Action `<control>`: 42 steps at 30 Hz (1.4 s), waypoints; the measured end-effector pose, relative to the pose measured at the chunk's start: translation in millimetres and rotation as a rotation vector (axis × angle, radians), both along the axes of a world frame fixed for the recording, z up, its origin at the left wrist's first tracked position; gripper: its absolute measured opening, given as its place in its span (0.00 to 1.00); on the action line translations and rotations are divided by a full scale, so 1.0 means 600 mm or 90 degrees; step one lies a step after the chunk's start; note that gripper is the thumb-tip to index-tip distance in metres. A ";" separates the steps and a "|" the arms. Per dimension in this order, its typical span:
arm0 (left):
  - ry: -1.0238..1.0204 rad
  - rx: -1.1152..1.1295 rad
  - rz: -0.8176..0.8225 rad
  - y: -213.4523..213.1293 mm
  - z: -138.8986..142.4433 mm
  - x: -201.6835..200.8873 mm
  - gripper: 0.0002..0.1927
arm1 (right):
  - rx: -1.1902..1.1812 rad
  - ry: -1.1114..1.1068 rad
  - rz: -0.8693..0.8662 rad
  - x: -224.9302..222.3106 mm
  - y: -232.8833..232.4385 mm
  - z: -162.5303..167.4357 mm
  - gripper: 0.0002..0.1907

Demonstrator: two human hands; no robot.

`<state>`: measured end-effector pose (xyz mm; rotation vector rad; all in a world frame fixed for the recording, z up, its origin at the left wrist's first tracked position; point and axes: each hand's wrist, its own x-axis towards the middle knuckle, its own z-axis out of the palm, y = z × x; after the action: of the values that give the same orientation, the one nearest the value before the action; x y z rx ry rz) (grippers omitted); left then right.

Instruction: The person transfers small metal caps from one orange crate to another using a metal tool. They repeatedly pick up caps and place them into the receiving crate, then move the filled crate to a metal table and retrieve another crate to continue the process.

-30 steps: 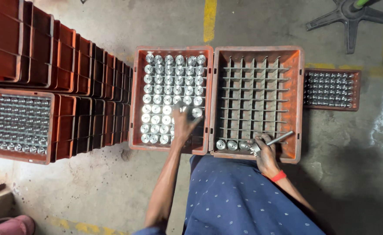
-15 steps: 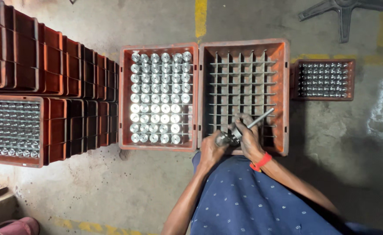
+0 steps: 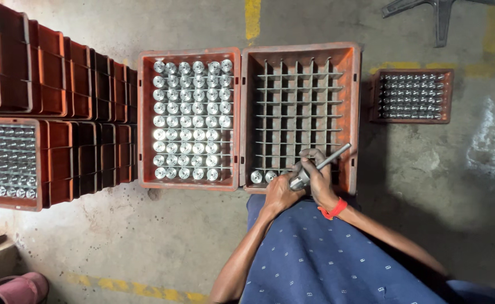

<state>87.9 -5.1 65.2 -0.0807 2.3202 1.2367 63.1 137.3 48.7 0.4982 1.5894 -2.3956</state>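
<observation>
Where both hands point(image 3: 301, 183) meet, a metal rod point(image 3: 323, 164) (tilted) sits gripped.

Metal part point(image 3: 301, 181): mostly covered by both hands point(image 3: 298, 183); shape cannot be told.
Rod point(image 3: 333, 156): lower end hidden in the right hand.
Divided crate point(image 3: 301, 56): near rim hidden behind the hands.
Left crates point(image 3: 11, 163): cut off by the left edge.
Black stand point(image 3: 439, 11): cut off by the top edge.
Distant tray point(image 3: 412, 95): contents too small to tell.
</observation>
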 end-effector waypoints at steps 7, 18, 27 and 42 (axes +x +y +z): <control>-0.080 0.149 -0.050 -0.012 0.017 -0.015 0.29 | -0.107 -0.165 -0.025 -0.016 0.024 -0.046 0.08; 0.268 0.024 -0.294 -0.076 -0.022 -0.003 0.20 | -0.144 -0.128 -0.253 -0.024 0.090 -0.111 0.08; 0.345 -0.022 0.041 -0.203 -0.033 -0.053 0.11 | -0.115 -0.135 -0.274 0.028 0.073 -0.100 0.08; 0.431 -0.215 0.075 -0.313 -0.086 -0.218 0.28 | -0.076 -0.124 -0.166 0.054 0.033 -0.130 0.08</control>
<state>-42.6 -192.9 13.7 0.1057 3.1379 1.0106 95.5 156.8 -29.1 0.9340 1.3634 -2.5143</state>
